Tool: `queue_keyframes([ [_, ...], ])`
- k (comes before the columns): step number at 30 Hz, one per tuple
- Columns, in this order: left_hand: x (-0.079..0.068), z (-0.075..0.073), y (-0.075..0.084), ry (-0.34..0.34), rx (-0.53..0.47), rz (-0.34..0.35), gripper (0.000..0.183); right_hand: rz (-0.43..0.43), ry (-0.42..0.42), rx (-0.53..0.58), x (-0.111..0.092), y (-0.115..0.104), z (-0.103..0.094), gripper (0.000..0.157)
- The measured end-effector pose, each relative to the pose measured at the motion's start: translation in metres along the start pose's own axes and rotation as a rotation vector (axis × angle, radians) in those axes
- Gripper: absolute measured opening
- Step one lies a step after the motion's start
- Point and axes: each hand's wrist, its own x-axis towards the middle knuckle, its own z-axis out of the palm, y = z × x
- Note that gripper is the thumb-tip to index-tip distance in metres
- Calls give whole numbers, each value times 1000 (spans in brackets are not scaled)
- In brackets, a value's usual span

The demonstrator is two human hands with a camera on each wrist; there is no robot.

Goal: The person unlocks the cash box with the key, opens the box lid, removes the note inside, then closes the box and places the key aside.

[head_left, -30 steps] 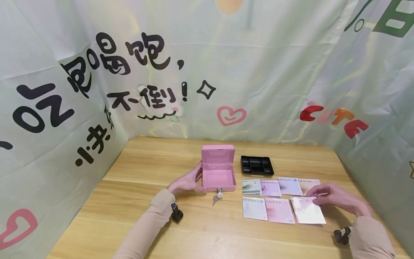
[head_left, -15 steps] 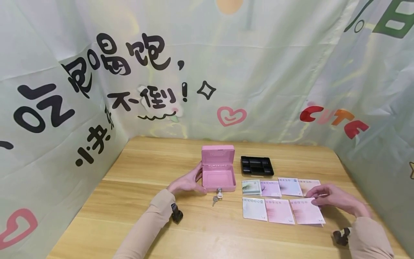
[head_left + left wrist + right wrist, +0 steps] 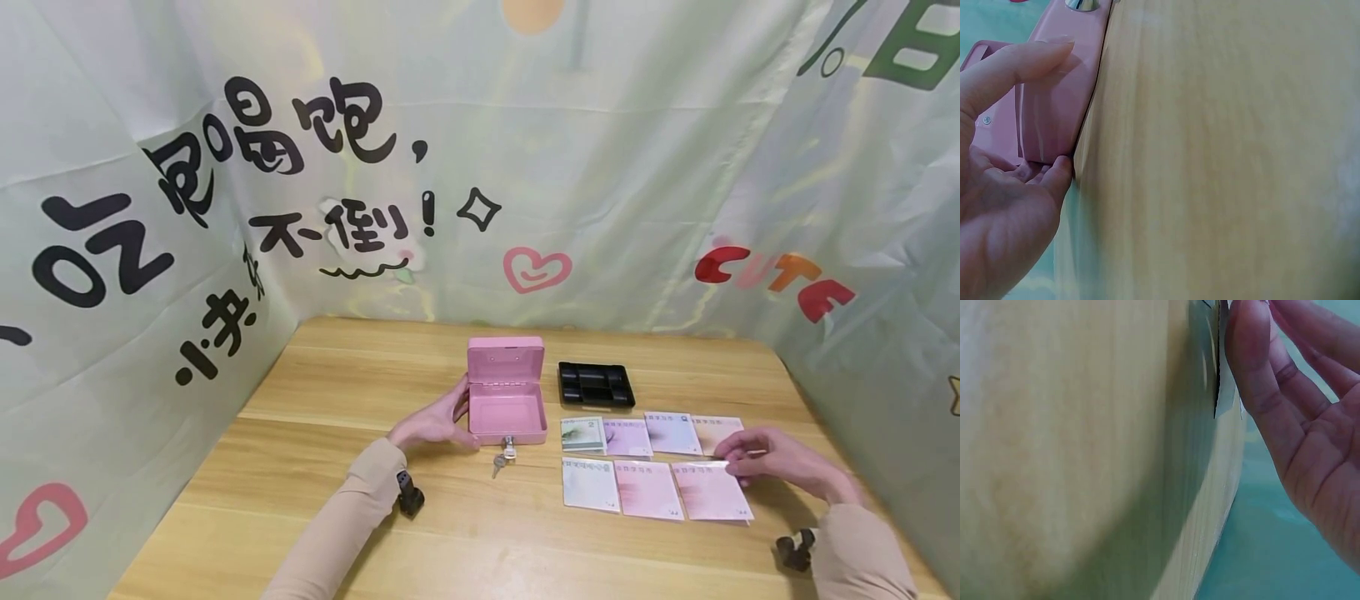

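Observation:
In the head view an open pink cash box (image 3: 507,414) stands mid-table, its lid raised. My left hand (image 3: 433,423) grips its left side; in the left wrist view the thumb (image 3: 1041,60) lies along the front and the other fingers curl at the side. Keys (image 3: 498,461) hang from the front lock. My right hand (image 3: 780,461) pinches the upper right corner of a folded pink banknote (image 3: 708,492), the rightmost of the near row. That note's edge (image 3: 1225,387) shows beside the thumb in the right wrist view; the fingertips are cut off there.
Beside the box sits a black compartment tray (image 3: 596,384). More folded notes lie in two rows: a green one (image 3: 582,434), a purple one (image 3: 628,437), a blue one (image 3: 672,432), an orange one (image 3: 716,429), a pale one (image 3: 590,483) and a pink one (image 3: 648,490).
The rightmost near note, bright with glare a second ago, has settled flatter and shows its pink print. My right hand has shifted very slightly. The left hand and the box have stayed put.

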Motion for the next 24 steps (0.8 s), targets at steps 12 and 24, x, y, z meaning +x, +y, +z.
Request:
queue_keyframes([
  [12,-1,0,2,-13,-9,42,132,48,118,-144,-2,-6,-5,25],
  [24,0,1,0,-17,-1,41,131,-1,236,-197,8,-23,-10,25],
])
